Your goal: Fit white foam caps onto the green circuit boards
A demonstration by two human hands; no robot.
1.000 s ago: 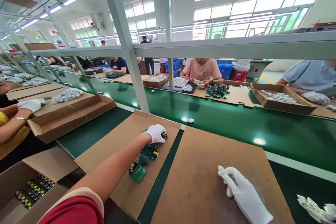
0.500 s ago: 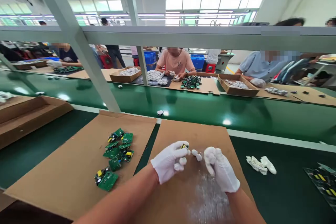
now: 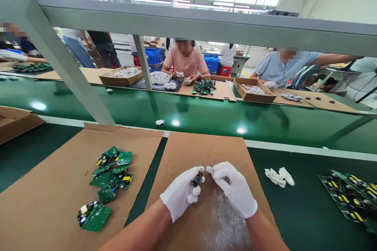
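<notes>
My left hand [image 3: 183,192], in a white glove, is closed around a small circuit board [image 3: 198,178] whose dark and yellow parts face up. Most of that board is hidden by the fingers. Just to its right, my right hand [image 3: 232,186], also gloved in white, pinches a small white lump [image 3: 209,170] at its fingertips. The lump's kind cannot be made out. Both hands are over a brown cardboard sheet [image 3: 188,147] with whitish smears near the right wrist.
Several green circuit boards [image 3: 107,178] lie on the left cardboard. Crumpled white gloves [image 3: 278,176] and more boards [image 3: 350,196] are at right. Beyond runs a green conveyor belt [image 3: 200,115] with a white-topped piece [image 3: 160,122]. A metal post [image 3: 79,66] stands at left; co-workers sit opposite.
My right hand has moved left, close to my left hand, and its fingers have come to a white lump that lay on the cardboard. The board in my left hand is turned more upright.
</notes>
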